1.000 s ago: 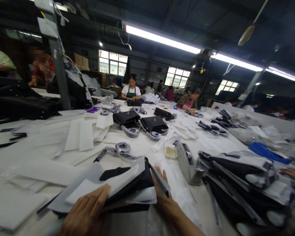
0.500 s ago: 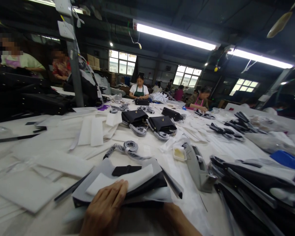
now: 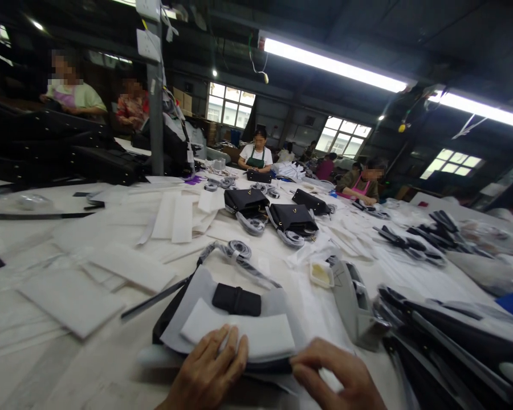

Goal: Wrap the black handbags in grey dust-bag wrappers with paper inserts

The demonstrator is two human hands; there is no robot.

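Observation:
A black handbag (image 3: 165,319) lies in front of me, with thin grey-white wrapping sheet (image 3: 188,302) over its upper side. On that sheet rest a small black strapped piece (image 3: 236,300) and a white foam sheet (image 3: 265,336). My left hand (image 3: 216,367) lies on the foam sheet's front edge, its fingers stretched out and slightly apart. At the bag's right front corner is my right hand (image 3: 336,373), fingers bent and drawn together; what they pinch, if anything, is hidden. A plastic-wrapped strap (image 3: 239,250) coils behind the bag.
A grey tape dispenser (image 3: 354,307) and a small tray (image 3: 322,274) stand right of the bag. Black wrapped pieces (image 3: 448,324) pile at the right. Foam sheets (image 3: 77,302) spread leftward. Finished-looking black handbags (image 3: 293,219) sit farther back, where co-workers (image 3: 256,154) sit.
My right hand has come out from under the bag to its right front corner. The foam sheet now lies flatter and squarer, with my left hand still on it. The view has shifted left.

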